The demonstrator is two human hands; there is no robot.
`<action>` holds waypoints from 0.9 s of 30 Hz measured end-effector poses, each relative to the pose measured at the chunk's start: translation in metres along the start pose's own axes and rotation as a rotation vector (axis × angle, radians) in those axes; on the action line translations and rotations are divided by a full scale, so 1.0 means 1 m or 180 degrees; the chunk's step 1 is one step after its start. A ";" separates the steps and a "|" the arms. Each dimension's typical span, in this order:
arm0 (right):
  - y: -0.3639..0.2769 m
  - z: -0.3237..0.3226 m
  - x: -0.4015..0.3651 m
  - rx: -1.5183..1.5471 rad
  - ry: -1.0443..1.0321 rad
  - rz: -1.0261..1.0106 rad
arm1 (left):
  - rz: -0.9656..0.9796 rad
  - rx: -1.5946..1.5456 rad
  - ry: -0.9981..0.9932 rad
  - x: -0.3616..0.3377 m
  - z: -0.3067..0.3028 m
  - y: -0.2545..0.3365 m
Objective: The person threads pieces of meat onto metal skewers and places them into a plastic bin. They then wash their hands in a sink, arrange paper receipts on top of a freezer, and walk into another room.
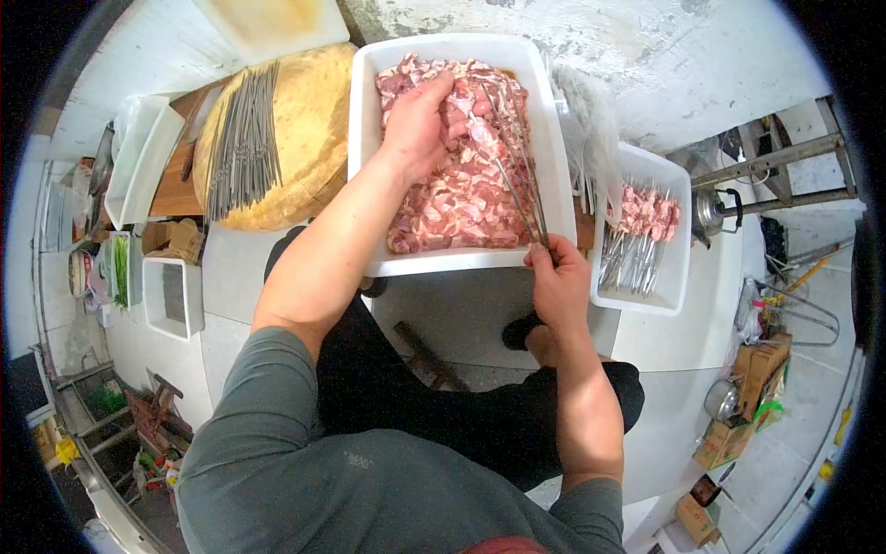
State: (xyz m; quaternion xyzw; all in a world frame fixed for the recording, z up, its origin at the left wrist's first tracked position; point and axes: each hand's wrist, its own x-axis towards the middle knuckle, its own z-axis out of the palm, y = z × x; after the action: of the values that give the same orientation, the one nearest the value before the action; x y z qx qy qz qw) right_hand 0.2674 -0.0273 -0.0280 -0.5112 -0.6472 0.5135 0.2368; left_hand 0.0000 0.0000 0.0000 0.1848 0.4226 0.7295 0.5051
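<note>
A white tub [366, 212] full of raw, cut-up meat [448, 217] stands in front of me. My left hand [420, 125] is in the tub, its fingers curled around a piece of meat [482, 132]. At the tub's near right corner, my right hand [560, 277] is closed on the ends of several thin metal skewers [523, 185]. The skewers slant up over the meat, and their far ends come close to my left fingers. Whether a tip passes through the piece is too small to tell.
Many metal skewers [245, 138] lie on a round wooden chopping block [314, 120] at left. To the right, a white tray [678, 268] holds meat skewers [649, 214] beside plastic bags [591, 120]. A metal pot [709, 210] and a cardboard box [764, 374] stand farther right.
</note>
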 end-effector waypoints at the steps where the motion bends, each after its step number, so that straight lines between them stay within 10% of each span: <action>1: 0.000 0.000 0.000 0.0009 -0.0001 0.0003 | -0.0027 0.0022 -0.0004 0.000 -0.001 0.001; 27: -0.005 0.008 0.004 0.0121 -0.0028 -0.0090 | 0.0032 -0.0042 0.0050 0.003 -0.012 0.009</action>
State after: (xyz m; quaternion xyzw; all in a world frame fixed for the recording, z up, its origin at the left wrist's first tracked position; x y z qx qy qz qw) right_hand 0.2575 -0.0271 -0.0270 -0.4952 -0.6455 0.5245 0.2508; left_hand -0.0147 -0.0033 -0.0005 0.1778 0.4208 0.7362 0.4993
